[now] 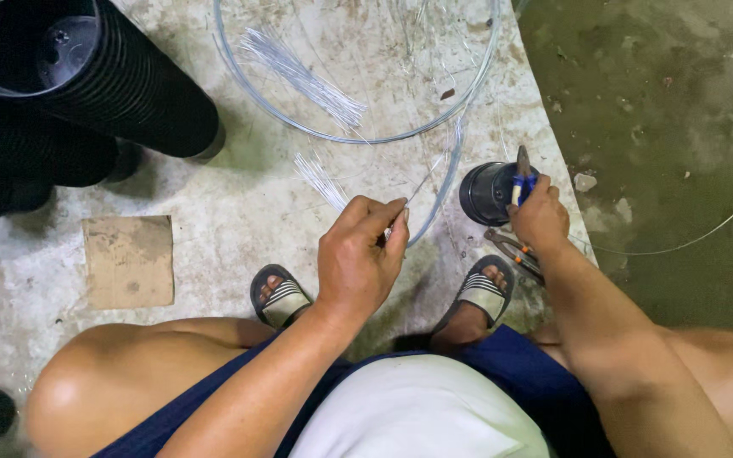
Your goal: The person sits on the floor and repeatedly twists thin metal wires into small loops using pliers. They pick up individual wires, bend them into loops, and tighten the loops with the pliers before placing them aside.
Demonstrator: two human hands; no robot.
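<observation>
Over concrete floor | left hand (358, 254) pinches thin wire (424, 180) slanting up-right | right hand (539, 216) grips pliers (522, 176), tips up

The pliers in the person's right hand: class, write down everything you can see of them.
The pliers are held in the right hand, whose grip closes round handles with blue and pale yellow covering. The dark metal nose tapers to a point and points up, away from the person, in front of a small black pot. The jaws look closed. Most of the handles is hidden in the fist.
</observation>
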